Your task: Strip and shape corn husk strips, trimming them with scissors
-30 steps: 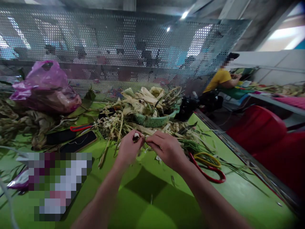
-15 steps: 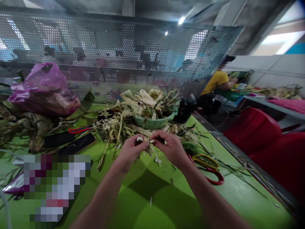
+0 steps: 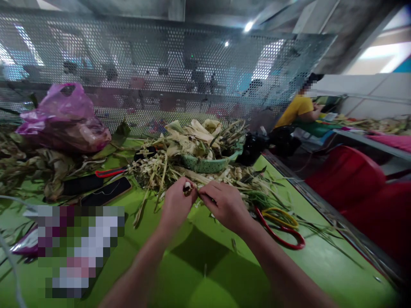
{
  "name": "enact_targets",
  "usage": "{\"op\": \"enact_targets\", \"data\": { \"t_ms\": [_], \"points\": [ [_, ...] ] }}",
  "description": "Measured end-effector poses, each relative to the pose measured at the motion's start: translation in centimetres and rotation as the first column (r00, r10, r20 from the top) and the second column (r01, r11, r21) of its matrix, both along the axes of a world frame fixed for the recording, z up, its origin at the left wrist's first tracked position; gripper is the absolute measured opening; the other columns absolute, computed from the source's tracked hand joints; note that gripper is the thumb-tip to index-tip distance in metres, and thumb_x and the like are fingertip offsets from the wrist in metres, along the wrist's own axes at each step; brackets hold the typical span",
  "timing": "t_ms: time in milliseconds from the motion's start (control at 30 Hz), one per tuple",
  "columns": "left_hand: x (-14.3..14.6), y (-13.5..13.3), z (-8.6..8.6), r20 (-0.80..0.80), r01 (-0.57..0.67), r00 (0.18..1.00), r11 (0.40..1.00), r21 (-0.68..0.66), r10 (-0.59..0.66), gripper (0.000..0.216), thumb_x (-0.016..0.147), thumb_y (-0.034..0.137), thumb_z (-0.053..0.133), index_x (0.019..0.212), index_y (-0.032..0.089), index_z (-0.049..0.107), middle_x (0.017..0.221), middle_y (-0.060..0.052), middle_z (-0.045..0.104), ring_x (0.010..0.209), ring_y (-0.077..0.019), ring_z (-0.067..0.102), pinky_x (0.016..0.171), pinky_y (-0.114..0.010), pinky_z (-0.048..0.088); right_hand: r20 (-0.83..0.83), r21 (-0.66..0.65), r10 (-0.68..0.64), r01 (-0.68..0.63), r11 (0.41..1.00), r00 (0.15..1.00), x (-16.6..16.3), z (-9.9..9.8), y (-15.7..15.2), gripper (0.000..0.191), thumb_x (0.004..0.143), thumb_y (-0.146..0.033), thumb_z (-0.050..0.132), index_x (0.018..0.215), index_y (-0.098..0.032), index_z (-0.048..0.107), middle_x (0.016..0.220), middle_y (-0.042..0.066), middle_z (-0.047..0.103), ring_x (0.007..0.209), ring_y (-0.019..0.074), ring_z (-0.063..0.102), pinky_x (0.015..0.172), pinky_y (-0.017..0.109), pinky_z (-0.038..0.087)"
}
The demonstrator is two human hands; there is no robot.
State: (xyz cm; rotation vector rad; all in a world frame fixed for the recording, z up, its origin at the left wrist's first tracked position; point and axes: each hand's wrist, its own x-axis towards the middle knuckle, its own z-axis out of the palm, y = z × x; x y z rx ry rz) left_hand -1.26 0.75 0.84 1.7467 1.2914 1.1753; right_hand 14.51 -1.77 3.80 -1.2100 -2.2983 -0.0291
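Note:
Just in front of the plant heap, my left hand [image 3: 178, 201] is closed, its fingers curled around a small whitish piece [image 3: 188, 185] that shows at the top of the fist. Its kind is too small to tell. My right hand [image 3: 224, 203] is closed in a pinch, its fingertips almost against the left ones; what they grip is hidden. Behind the hands stands a green plastic basket [image 3: 208, 166] full of dry, pale husks and leaves [image 3: 195, 139]. Loose stalks and scraps [image 3: 154, 171] lie around it.
Scissors with red handles [image 3: 293, 246] and a yellow loop [image 3: 282, 218] lie at the right. On the left are a purple plastic bag [image 3: 64, 122], a dark phone [image 3: 107, 191] and a red cutter [image 3: 111, 172]. A perforated metal screen [image 3: 135, 85] stands behind. A person in yellow [image 3: 297, 109] sits beyond red chairs [image 3: 346, 171].
My hands have turned inward and closed further around the small piece, so less of it shows. The pale strands between the fingertips no longer show. The view has shifted slightly.

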Motion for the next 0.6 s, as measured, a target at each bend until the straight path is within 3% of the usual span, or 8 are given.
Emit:
{"op": "enact_targets", "data": {
  "t_ms": [133, 267, 333, 433, 500, 600],
  "points": [
    [0.0, -0.4, -0.1, -0.164, 0.076, 0.985, 0.990, 0.118, -0.057, 0.007, 0.079, 0.017, 0.050, 0.078, 0.017, 0.057, 0.074, 0.000, 0.059, 0.067, -0.0123, 0.049, 0.062, -0.023, 0.034, -0.011, -0.035, 0.030, -0.030, 0.999, 1.000, 0.4, 0.1, 0.1, 0.017, 0.090, -0.020, 0.048, 0.083, -0.017, 0.064, 0.076, 0.005, 0.062, 0.069, 0.0150, 0.054, 0.064, 0.025, 0.037],
    [0.0, -0.4, 0.1, -0.211, 0.185, 0.963, 0.980, 0.077, -0.165, 0.006, 0.076, 0.015, 0.052, 0.073, 0.017, 0.057, 0.070, 0.000, 0.056, 0.065, -0.0122, 0.047, 0.060, -0.024, 0.032, -0.151, -0.095, 0.041, -0.056, 0.994, 0.988, 1.2, 0.3, 0.6, 0.013, 0.089, -0.021, 0.052, 0.083, -0.018, 0.064, 0.080, 0.004, 0.063, 0.074, 0.0151, 0.056, 0.067, 0.025, 0.039],
    [0.0, -0.3, 0.3, -0.073, 0.273, 0.959, 0.962, -0.027, -0.274, 0.003, 0.075, 0.015, 0.054, 0.073, 0.017, 0.057, 0.068, 0.001, 0.055, 0.063, -0.0114, 0.046, 0.060, -0.023, 0.033, -0.267, -0.131, 0.012, -0.048, 0.990, 0.963, 1.5, 0.4, 1.0, 0.010, 0.086, -0.021, 0.056, 0.080, -0.018, 0.064, 0.078, 0.003, 0.063, 0.073, 0.0148, 0.057, 0.067, 0.025, 0.040],
    [0.0, -0.4, 0.6, 0.328, 0.430, 0.875, 0.883, -0.189, -0.356, 0.009, 0.074, 0.023, 0.061, 0.080, 0.016, 0.059, 0.067, 0.002, 0.054, 0.061, -0.0096, 0.046, 0.059, -0.022, 0.037, -0.456, -0.239, -0.053, -0.065, 0.969, 0.888, 1.6, 0.3, 1.4, 0.009, 0.083, -0.023, 0.060, 0.077, -0.018, 0.063, 0.072, 0.001, 0.062, 0.068, 0.0135, 0.055, 0.064, 0.024, 0.041],
    [0.1, -0.5, 0.7, 0.547, 0.474, 0.786, 0.850, -0.230, -0.290, 0.018, 0.071, 0.027, 0.066, 0.084, 0.015, 0.060, 0.069, 0.002, 0.056, 0.062, -0.0089, 0.048, 0.061, -0.022, 0.039, -0.549, -0.315, -0.091, -0.104, 0.943, 0.831, 1.5, 0.1, 1.5, 0.010, 0.082, -0.027, 0.061, 0.079, -0.018, 0.061, 0.071, 0.000, 0.061, 0.065, 0.0129, 0.053, 0.061, 0.023, 0.041],
    [0.3, -0.6, 0.6, 0.701, 0.433, 0.695, 0.870, -0.235, -0.157, 0.020, 0.068, 0.026, 0.070, 0.082, 0.015, 0.060, 0.072, 0.001, 0.057, 0.063, -0.0080, 0.050, 0.063, -0.020, 0.041, -0.583, -0.324, -0.112, -0.104, 0.940, 0.805, 1.0, -0.1, 1.3, 0.012, 0.082, -0.029, 0.060, 0.081, -0.017, 0.061, 0.070, 0.000, 0.060, 0.064, 0.0127, 0.052, 0.059, 0.023, 0.041]
  ]
}}
